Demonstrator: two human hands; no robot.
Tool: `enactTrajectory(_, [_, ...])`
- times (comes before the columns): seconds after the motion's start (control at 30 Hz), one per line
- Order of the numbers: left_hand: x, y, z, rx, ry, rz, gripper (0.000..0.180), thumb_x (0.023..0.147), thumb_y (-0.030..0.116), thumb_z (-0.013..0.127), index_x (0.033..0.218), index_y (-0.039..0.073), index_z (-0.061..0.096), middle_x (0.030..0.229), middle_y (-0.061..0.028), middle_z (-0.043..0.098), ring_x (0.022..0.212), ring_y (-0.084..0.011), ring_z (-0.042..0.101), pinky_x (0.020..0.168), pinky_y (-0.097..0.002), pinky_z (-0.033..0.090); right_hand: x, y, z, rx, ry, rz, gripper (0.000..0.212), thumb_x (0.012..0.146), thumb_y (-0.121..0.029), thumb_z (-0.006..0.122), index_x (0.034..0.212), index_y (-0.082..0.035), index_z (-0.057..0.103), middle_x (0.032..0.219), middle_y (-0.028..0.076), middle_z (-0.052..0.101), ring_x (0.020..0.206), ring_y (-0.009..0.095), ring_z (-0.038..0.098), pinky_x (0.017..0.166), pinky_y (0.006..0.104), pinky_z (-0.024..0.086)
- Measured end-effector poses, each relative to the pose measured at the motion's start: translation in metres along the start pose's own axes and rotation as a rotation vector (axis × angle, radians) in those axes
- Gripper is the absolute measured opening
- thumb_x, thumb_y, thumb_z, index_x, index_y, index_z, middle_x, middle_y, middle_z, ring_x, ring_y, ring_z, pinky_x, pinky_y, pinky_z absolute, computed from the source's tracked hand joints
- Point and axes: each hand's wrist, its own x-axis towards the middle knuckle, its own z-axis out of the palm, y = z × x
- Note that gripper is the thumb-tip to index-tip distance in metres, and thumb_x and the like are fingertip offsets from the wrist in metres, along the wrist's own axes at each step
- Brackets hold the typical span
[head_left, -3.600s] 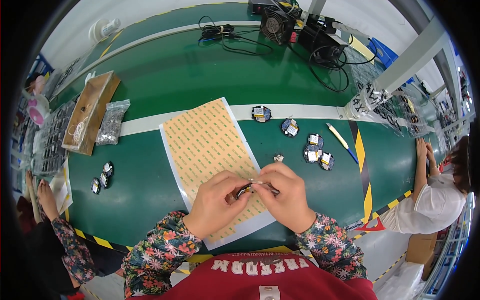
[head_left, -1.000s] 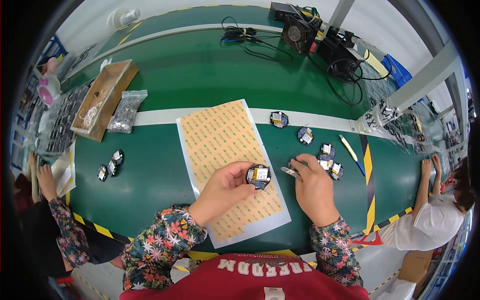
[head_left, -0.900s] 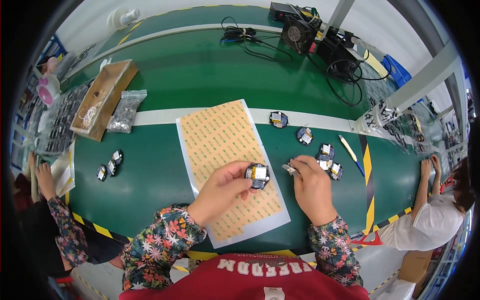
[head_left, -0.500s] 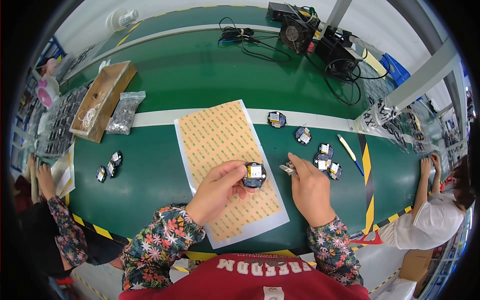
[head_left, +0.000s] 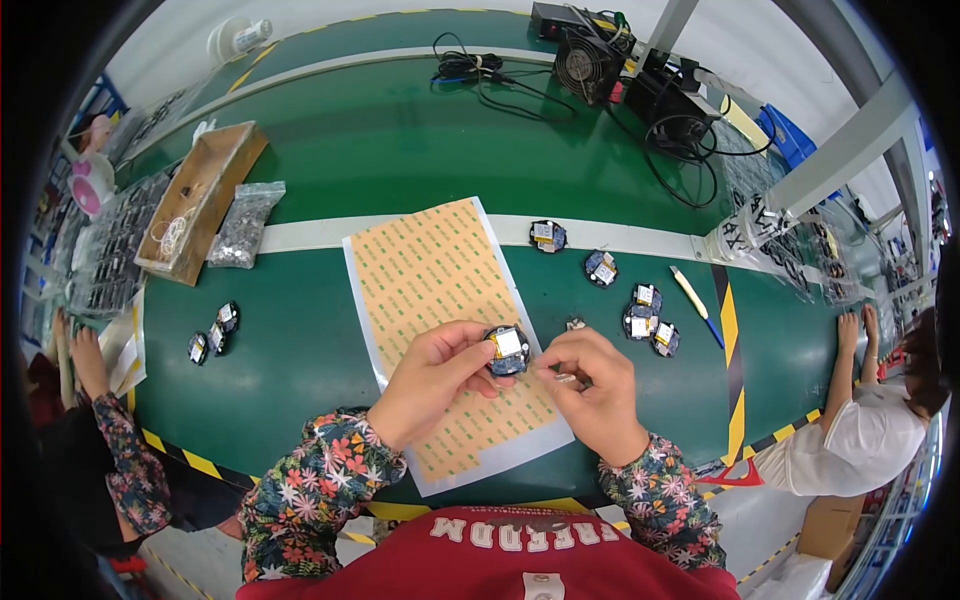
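Observation:
Over the sheet of adhesive pads, my left hand [head_left: 428,378] grips a round black circuit module [head_left: 508,345] by its left edge, thumb on top. A white-labelled battery shows on its upper side. Close by on the right, my right hand [head_left: 598,390] is closed, fingertips pinched together near the module's edge. A small silvery metal piece [head_left: 566,378] shows between its fingers; its kind is unclear. The tan adhesive sheet [head_left: 425,270] with green print lies under both hands on the green table. Further right, a cluster of similar modules [head_left: 640,322] rests on the table.
More round modules [head_left: 217,335] lie at left. Behind them are a wooden box [head_left: 205,190] and a bag of small parts [head_left: 246,225]. A craft knife [head_left: 697,305] lies right. Cables and a black fan [head_left: 582,68] stand at the back. Other people sit at both sides.
My right hand has moved left, up to the held module, and its fingers have drawn in. The left hand still holds the module in nearly the same place.

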Motion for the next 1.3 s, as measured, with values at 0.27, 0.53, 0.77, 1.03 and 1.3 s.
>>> enactTrajectory(0.27, [-0.0016,0.0034,0.0033,-0.005,0.009,-0.046,0.018,0.090,0.011,0.047,0.099,-0.003,0.053,0.087,-0.0107,0.061,0.074,-0.0159,0.064,0.060,-0.0218,0.052,-0.0007,-0.0027,0.0050,-0.081,-0.036,-0.187,0.014,0.067,0.005,0.063,0.078,-0.002,0.060,0.082,0.005,0.053,0.059,0.011,0.052,0.049,0.0230,0.042])
enactTrajectory(0.53, [-0.0019,-0.0006,0.0024,0.104,0.039,-0.041,0.017,0.086,0.007,0.053,0.099,-0.004,0.054,0.086,-0.0092,0.061,0.072,-0.0138,0.063,0.059,-0.0220,0.053,-0.0024,-0.0005,0.0048,-0.355,-0.132,-0.375,0.017,0.064,0.003,0.063,0.077,-0.006,0.058,0.083,0.006,0.053,0.064,0.020,0.056,0.051,0.0286,0.046])
enactTrajectory(0.77, [-0.0010,-0.0031,0.0025,0.215,0.026,-0.007,0.017,0.085,0.007,0.055,0.096,-0.005,0.054,0.082,-0.0065,0.061,0.069,-0.0089,0.061,0.061,-0.0201,0.052,-0.0025,0.0009,0.0068,-0.503,-0.204,-0.422,0.021,0.066,0.004,0.059,0.083,-0.008,0.054,0.090,0.006,0.053,0.069,0.023,0.058,0.052,0.0309,0.047])
enactTrajectory(1.03, [-0.0001,0.0015,0.0003,0.194,0.000,-0.065,0.018,0.086,0.009,0.053,0.099,-0.004,0.054,0.082,-0.0065,0.062,0.070,-0.0099,0.062,0.061,-0.0207,0.052,0.0000,0.0014,-0.0004,-0.235,-0.269,-0.244,0.018,0.069,0.007,0.055,0.083,-0.003,0.049,0.091,0.009,0.051,0.065,0.022,0.055,0.054,0.0291,0.045])
enactTrajectory(1.3, [0.0000,0.0043,0.0000,0.163,0.020,-0.086,0.019,0.088,0.009,0.050,0.101,-0.004,0.053,0.086,-0.0079,0.061,0.074,-0.0121,0.062,0.061,-0.0222,0.053,-0.0011,-0.0016,0.0020,-0.108,-0.236,-0.182,0.017,0.070,0.008,0.053,0.084,-0.001,0.048,0.092,0.011,0.049,0.062,0.017,0.052,0.055,0.0256,0.043])
